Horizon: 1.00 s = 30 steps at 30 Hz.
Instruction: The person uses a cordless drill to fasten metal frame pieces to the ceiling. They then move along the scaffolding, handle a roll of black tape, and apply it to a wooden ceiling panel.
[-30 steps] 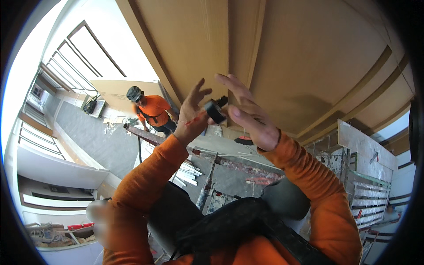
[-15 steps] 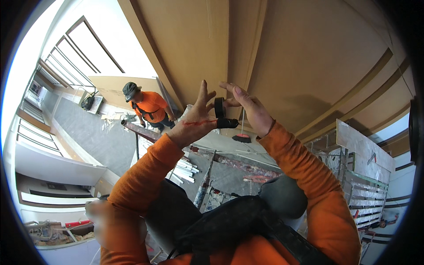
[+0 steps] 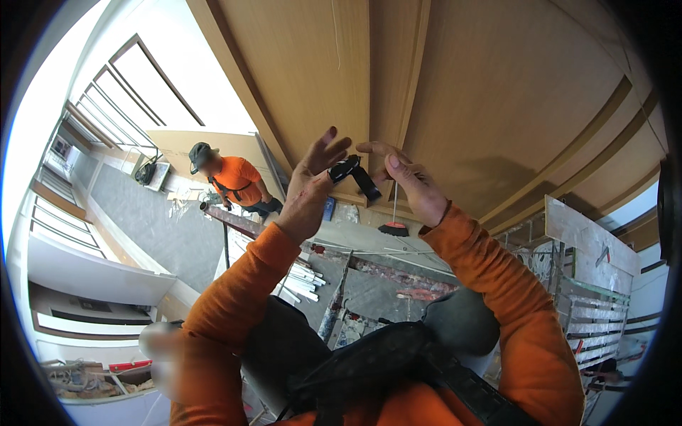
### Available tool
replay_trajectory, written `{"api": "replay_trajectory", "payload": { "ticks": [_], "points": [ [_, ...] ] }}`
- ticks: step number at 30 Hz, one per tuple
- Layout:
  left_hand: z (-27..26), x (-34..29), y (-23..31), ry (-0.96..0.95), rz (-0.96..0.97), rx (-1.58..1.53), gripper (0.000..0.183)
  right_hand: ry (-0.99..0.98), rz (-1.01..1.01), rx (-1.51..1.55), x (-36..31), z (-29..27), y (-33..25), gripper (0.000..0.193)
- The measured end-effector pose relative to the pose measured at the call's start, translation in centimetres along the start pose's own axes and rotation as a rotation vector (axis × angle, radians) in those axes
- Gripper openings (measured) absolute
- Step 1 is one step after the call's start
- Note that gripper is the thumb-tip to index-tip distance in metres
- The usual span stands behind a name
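Note:
My left hand (image 3: 307,193) is raised in front of me with its fingers apart. Black tape wraps its thumb, and a red streak runs along that side of the hand. A roll of black tape (image 3: 365,186) is between the two hands, close to the wrapped thumb. My right hand (image 3: 419,188) faces the left, its bent fingers at the roll, apparently gripping it; part of that contact is hidden. Its thumb and index finger reach up above the roll.
A co-worker in an orange shirt (image 3: 238,177) stands at the left. A broom (image 3: 393,228) leans against the wooden panel wall (image 3: 497,99). Below are a stained pole (image 3: 335,298) and white strips (image 3: 303,282). Metal scaffolding (image 3: 593,305) stands at the right.
My left hand has turned, bringing the taped thumb up. The tape roll has tilted and shifted slightly down and right. The co-worker has leaned slightly left.

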<state>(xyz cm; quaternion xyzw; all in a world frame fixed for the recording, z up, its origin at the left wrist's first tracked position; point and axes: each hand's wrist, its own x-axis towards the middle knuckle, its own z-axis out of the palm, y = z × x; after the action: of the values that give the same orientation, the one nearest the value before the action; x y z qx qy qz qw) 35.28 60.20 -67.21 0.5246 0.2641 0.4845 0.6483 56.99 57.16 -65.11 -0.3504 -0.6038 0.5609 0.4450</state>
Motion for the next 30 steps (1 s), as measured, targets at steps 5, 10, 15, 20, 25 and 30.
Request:
{"api": "replay_trajectory", "payload": {
  "ticks": [5, 10, 15, 20, 25, 30],
  "points": [
    [0.9, -0.8, -0.6, -0.011, -0.213, 0.041, 0.091, 0.017, 0.080, -0.004, 0.9, -0.4, 1.1, 0.072],
    [-0.8, 0.0, -0.9, -0.117, 0.133, 0.314, 0.091, -0.146, 0.332, 0.010, -0.2, -0.3, -0.2, 0.070],
    [-1.8, 0.4, -0.6, 0.147, 0.325, 0.212, 0.093, -0.224, 0.270, 0.094, -0.5, 0.3, 0.1, 0.070],
    [-1.6, -0.4, -1.5, -0.103, -0.097, -0.091, 0.078, -0.107, 0.098, 0.021, 0.6, 0.9, 1.9, 0.063],
    [-1.3, -1.3, -3.3, -0.400, -0.386, 0.012, 0.075, 0.150, -0.301, -0.354, 0.1, 0.2, 0.1, 0.063],
    [-0.2, -1.0, -4.5, -0.522, -0.593, -0.345, 0.088, -0.037, 0.107, 0.430, -0.5, -0.2, -2.3, 0.069]
  ]
}}
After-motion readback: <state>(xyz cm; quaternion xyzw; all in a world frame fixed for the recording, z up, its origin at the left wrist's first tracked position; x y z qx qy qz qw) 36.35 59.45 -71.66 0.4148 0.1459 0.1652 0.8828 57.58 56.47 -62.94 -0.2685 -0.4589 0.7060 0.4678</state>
